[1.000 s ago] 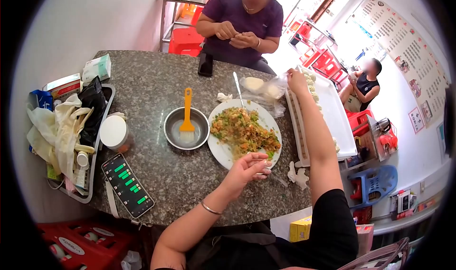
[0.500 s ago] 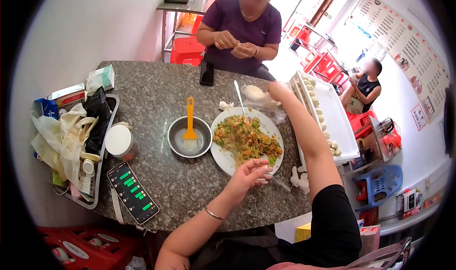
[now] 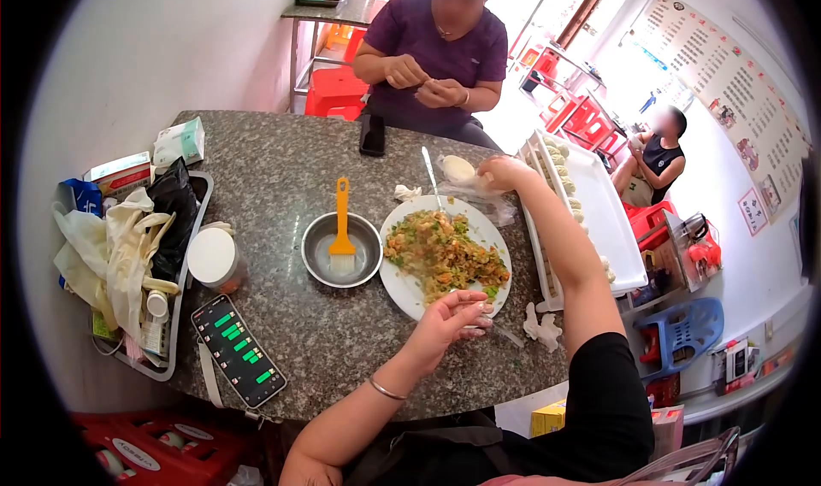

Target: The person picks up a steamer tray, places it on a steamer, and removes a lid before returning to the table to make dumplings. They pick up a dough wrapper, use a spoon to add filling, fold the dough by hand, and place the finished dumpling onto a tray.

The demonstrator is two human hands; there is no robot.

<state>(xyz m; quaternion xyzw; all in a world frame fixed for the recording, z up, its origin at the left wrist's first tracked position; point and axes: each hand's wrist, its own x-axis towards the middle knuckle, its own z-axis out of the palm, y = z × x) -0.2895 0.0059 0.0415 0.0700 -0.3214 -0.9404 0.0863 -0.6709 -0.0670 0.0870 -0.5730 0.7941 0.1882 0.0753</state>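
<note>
My right hand (image 3: pixel 506 175) reaches across to a stack of round white dough wrappers (image 3: pixel 458 169) in a clear plastic bag (image 3: pixel 489 204). Its fingers are closed at the edge of the stack and bag; what they grip is hard to make out. Palm up, my left hand (image 3: pixel 451 322) hovers at the near rim of a white plate (image 3: pixel 400 291). Its fingers are curled together, with something small and pale at the tips. Chopped filling (image 3: pixel 449 251) of green and orange bits covers the plate, and a metal spoon (image 3: pixel 430 171) leans in it.
A metal bowl (image 3: pixel 313 266) holds a yellow brush (image 3: pixel 342 217). White trays (image 3: pixel 611 221) of dumplings stand at right. Left are a white-lidded jar (image 3: pixel 214 255), a phone (image 3: pixel 239 349) and a cluttered basket (image 3: pixel 192 255). Crumpled tissue (image 3: pixel 542 326) lies near the plate. Opposite sits a person (image 3: pixel 436 58).
My right hand has shifted slightly left and nearer, from beside the trays to the wrapper stack. My left hand has barely moved.
</note>
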